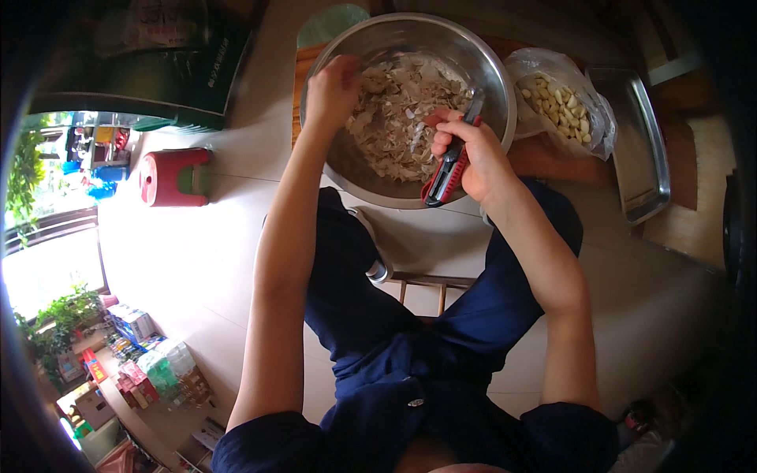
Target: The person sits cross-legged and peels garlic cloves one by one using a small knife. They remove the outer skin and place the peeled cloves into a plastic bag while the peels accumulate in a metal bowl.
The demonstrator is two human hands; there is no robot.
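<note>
A wide stainless steel bowl [343, 171] stands before me, with a heap of papery garlic skins [393, 142] in it. My left hand [338, 80] is over the bowl's left side, its fingers bent and blurred; whether they hold anything cannot be told. Above the bowl's right side, my right hand [479, 155] grips a red and black utility knife [450, 168], its blade end pointing away from me. The thumb and forefinger of that hand come close together near a small reddish piece. Right of the bowl, peeled garlic cloves [562, 106] lie in an open clear plastic bag [604, 118].
A rectangular metal tray [661, 154] lies beyond the bag at the right. Under the bowl is a wooden surface [300, 88]. A red plastic stool [177, 177] stands on the tiled floor at the left. Boxes and bottles [165, 372] fill the lower left.
</note>
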